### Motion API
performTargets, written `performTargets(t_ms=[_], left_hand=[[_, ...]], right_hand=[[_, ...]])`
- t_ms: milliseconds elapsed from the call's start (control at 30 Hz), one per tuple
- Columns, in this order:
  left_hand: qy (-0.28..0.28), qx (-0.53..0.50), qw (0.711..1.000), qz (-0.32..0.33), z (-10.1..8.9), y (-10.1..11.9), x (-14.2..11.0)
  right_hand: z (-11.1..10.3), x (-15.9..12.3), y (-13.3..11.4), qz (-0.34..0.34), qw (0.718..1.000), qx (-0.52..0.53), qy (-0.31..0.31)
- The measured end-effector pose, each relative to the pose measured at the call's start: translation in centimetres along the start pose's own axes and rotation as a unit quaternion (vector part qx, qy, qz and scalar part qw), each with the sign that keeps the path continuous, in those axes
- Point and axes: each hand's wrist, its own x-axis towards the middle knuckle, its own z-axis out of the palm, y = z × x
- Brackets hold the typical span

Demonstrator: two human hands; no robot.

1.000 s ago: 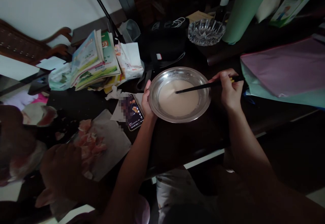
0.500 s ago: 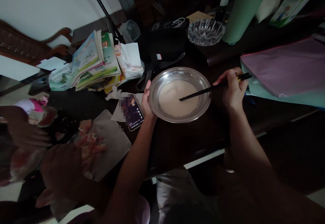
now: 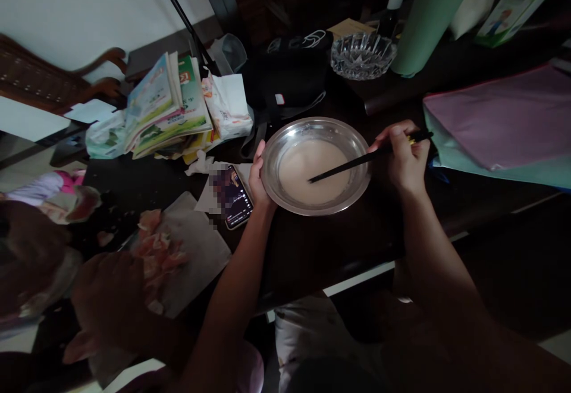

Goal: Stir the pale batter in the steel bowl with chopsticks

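A shiny metal bowl (image 3: 292, 201) sits in front of me, partly filled with a pale, creamy liquid (image 3: 312, 170). My left hand (image 3: 259, 182) grips its left rim, the thumb side up along the edge and the other fingers hidden beneath. In my right hand (image 3: 407, 158) are black chopsticks (image 3: 357, 162), pinched near their upper end at the bowl's right. Their tips dip into the liquid around its middle. Just left of my left hand lies a phone (image 3: 239, 200) with a lit screen.
Another person's hands (image 3: 109, 292) are at the left, near pinkish peelings (image 3: 160, 250) on a pale sheet (image 3: 203, 244). Behind are stacked books (image 3: 173, 113), a tissue pack (image 3: 229, 107) and a glass ashtray (image 3: 362, 57). A purple and mint pouch (image 3: 504, 119) lies right.
My right hand and the chopsticks have shifted slightly left, their tips moving left and a little down in the liquid. My left hand and the bowl stay put. The other person's far hand has moved.
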Motion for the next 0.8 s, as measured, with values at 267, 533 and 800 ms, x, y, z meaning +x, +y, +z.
performTargets(t_ms=[267,533,800], left_hand=[[-0.025,0.001,1.0,0.013,-0.62,-0.27,0.29],[-0.018,-0.001,1.0,0.003,-0.4,-0.23,0.22],[-0.022,0.008,1.0,0.009,-0.34,-0.18,0.06]], right_hand=[[-0.05,0.03,-0.1,-0.012,1.0,0.001,0.024],[0.04,-0.01,0.27,-0.017,0.999,-0.016,-0.028],[0.03,0.0,0.27,-0.008,1.0,-0.023,-0.01]])
